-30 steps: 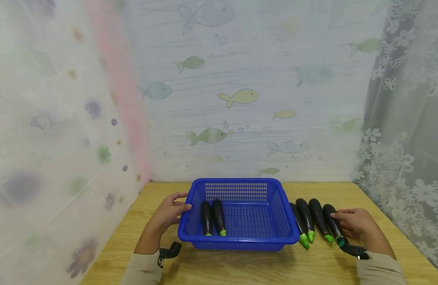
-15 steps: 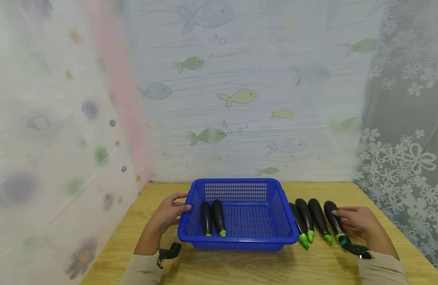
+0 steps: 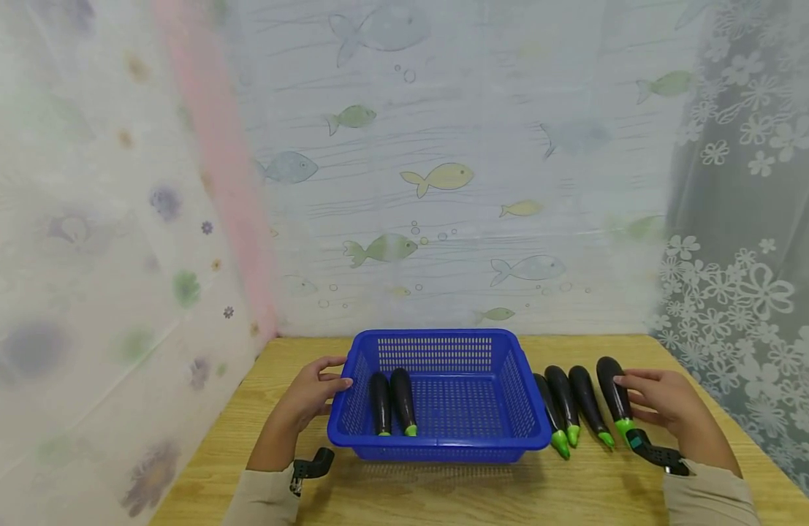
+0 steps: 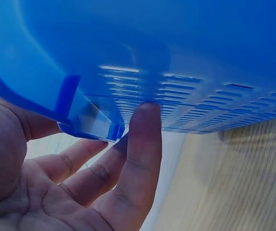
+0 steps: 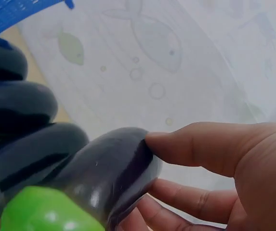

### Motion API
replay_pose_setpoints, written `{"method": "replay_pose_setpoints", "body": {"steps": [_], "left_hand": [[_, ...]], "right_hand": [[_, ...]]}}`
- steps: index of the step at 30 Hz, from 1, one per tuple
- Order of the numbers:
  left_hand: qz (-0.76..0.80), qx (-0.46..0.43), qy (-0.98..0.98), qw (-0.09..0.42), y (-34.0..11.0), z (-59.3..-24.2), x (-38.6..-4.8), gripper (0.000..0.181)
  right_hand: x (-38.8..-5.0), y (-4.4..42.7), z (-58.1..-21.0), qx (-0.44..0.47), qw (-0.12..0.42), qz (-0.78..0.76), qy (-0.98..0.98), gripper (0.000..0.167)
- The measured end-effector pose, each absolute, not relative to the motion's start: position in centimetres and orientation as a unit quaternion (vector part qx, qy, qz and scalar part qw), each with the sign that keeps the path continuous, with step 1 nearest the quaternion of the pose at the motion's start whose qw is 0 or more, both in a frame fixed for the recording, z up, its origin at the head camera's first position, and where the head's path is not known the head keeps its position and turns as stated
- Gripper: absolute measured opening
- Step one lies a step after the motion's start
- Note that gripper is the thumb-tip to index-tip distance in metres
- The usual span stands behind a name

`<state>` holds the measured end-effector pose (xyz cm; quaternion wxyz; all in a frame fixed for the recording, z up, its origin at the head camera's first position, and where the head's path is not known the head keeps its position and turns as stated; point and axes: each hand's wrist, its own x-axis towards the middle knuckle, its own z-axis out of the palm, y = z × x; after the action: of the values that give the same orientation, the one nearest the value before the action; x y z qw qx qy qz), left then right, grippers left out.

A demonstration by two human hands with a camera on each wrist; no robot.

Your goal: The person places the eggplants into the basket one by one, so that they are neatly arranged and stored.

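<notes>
A blue plastic basket (image 3: 437,443) stands mid-table with two eggplants (image 3: 402,398) lying side by side in it. My left hand (image 3: 314,391) grips its left rim, thumb over the top; in the left wrist view the fingers (image 4: 145,159) press the slotted wall from outside. On the right, my right hand (image 3: 663,402) pinches an eggplant (image 3: 612,383) between thumb and fingers. Its green stem end (image 5: 46,211) faces the wrist camera. It looks slightly raised, its lower end partly behind the wrist camera mount.
Several more eggplants (image 3: 585,398) lie in a row between the basket and my right hand, the nearest touching or close to the basket's right side. The wooden table (image 3: 443,497) meets a fish-patterned curtain (image 3: 437,285) behind and floral curtains at both sides.
My right hand has moved slightly up and away with its eggplant, separating it from the row. My left hand and the basket stay put.
</notes>
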<state>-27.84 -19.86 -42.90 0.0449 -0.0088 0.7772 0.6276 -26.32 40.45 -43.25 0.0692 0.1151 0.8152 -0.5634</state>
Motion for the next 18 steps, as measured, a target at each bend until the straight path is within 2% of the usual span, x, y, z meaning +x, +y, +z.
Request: {"method": "replay_pose_setpoints", "body": {"steps": [18], "left_hand": [[0.629, -0.007, 0.776, 0.045, -19.9, -42.8, -27.7, 0.057]], "right_hand": [[-25.7, 39.5, -41.9, 0.028, 0.037, -0.589, 0.807, 0.072]]}}
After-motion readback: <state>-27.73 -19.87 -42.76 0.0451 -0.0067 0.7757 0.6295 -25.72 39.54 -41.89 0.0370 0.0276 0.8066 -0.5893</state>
